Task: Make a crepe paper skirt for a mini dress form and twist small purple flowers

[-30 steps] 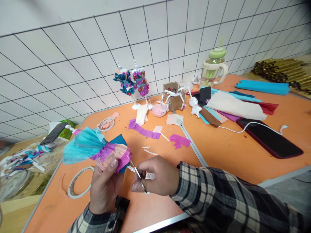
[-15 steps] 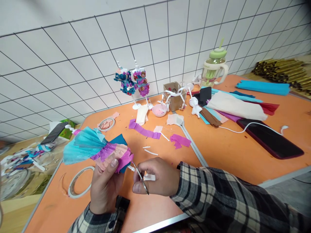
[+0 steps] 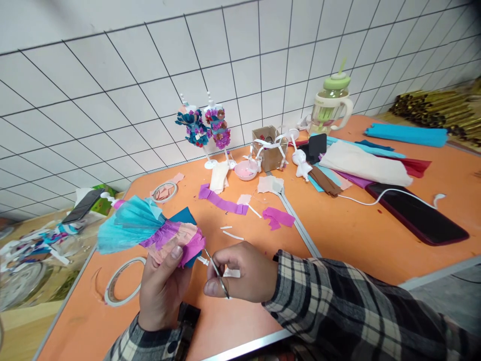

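Observation:
My left hand (image 3: 163, 286) is closed round a small dress form wearing a crepe paper dress (image 3: 176, 238), with the thumb pressing on its pink and purple layers. The form lies tilted, its white knobbed top at the upper left and part of its white pole showing at the lower right. A light blue paper layer (image 3: 130, 225) flares toward the top, and a dark blue piece lies behind. In my right hand (image 3: 240, 273), thumb and fingers pinch thin metal tweezers (image 3: 216, 271). Their tip is at the right edge of the purple paper; whether it touches is unclear.
Two decorated dress forms (image 3: 218, 125) stand by the tiled wall. Tape rolls (image 3: 108, 291), purple paper strips (image 3: 225, 201) and a pink bowl (image 3: 246, 170) lie around the orange table. At right are a cardboard box (image 3: 272, 158), lidded jug (image 3: 330, 105), folded papers (image 3: 364, 160) and phone (image 3: 421, 215).
My right hand and the tweezers have shifted very slightly, and the purple paper's right edge looks smoother. My left hand keeps the dress form in nearly the same place.

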Available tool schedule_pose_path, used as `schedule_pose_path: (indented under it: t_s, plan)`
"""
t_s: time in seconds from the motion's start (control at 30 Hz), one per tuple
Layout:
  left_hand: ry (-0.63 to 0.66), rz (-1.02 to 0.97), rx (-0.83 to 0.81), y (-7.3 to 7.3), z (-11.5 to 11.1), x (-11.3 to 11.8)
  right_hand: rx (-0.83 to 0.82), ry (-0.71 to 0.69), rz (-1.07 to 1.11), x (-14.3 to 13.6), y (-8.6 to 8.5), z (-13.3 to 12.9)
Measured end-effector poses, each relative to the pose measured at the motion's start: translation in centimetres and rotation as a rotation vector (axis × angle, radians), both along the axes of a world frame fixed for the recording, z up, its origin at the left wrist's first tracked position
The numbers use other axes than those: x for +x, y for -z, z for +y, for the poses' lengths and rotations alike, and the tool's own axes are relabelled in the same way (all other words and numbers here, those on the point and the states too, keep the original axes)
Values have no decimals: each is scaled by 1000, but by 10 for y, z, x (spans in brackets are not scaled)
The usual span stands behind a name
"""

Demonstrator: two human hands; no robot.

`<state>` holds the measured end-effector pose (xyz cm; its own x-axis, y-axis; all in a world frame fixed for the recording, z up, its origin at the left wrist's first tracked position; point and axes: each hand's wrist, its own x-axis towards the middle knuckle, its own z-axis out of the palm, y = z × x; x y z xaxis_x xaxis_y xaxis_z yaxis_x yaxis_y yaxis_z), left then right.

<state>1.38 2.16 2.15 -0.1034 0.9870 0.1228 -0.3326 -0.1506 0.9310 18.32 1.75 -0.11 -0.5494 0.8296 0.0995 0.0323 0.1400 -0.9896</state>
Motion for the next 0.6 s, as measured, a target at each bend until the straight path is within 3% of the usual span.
schedule_pose_path:
  t_s: [0.6]
  plan:
    - [-31, 13, -21, -4, -2, 4, -5, -24, -9, 2, -5, -1]
